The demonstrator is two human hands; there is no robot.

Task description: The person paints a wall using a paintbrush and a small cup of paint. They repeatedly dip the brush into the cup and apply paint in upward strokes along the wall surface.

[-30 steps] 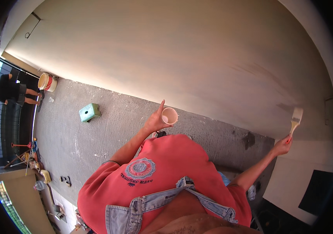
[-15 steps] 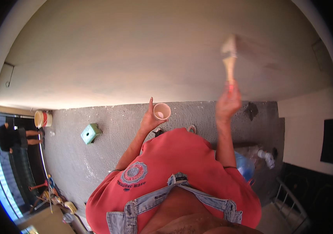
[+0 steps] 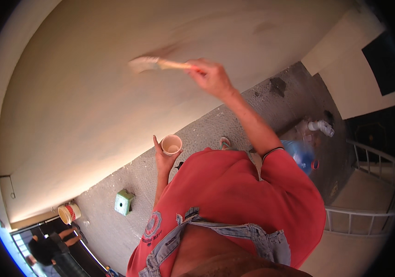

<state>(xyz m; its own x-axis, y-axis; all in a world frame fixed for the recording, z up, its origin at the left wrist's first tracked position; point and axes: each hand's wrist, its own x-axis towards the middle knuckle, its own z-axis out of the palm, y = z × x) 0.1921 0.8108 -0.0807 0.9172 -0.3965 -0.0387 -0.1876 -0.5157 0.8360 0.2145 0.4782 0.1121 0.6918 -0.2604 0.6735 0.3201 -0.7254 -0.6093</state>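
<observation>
My right hand (image 3: 210, 78) grips a paintbrush (image 3: 174, 64) by its wooden handle, reddish where my fingers close on it. The pale bristles lie against or very close to the beige wall (image 3: 91, 106), pointing left; motion blurs them. Lower down, my left hand (image 3: 164, 159) is wrapped round a small plastic cup (image 3: 171, 145), its thumb raised beside the rim. A little pale stuff shows at the bottom of the cup, which is held upright near the foot of the wall.
A green step stool (image 3: 123, 202) and a white bucket (image 3: 69, 213) stand on the grey floor (image 3: 105, 194) to the left. Another person (image 3: 47, 249) is at far left. On the right are a large blue bottle (image 3: 299, 154), a white bottle-like object (image 3: 321, 128) and a metal ladder (image 3: 359, 220).
My right hand has swept the paintbrush left, turning it from upright to sideways. The whole view has tilted and turned. My left hand still holds the cup.
</observation>
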